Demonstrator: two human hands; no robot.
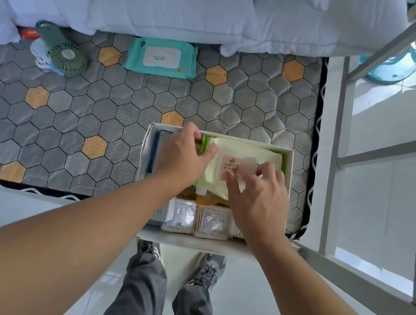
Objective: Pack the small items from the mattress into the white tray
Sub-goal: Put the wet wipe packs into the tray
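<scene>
In the white tray [290, 169] at the mattress's [112, 124] 5 o'clock corner, a yellow wipes pack [249, 152] is gripped at 9 o'clock by the left hand [182, 156] and pressed by the loose-fingered right hand [261, 197].

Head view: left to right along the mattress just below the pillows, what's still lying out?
Orange packet → green handheld fan → teal wipes pack.
</scene>
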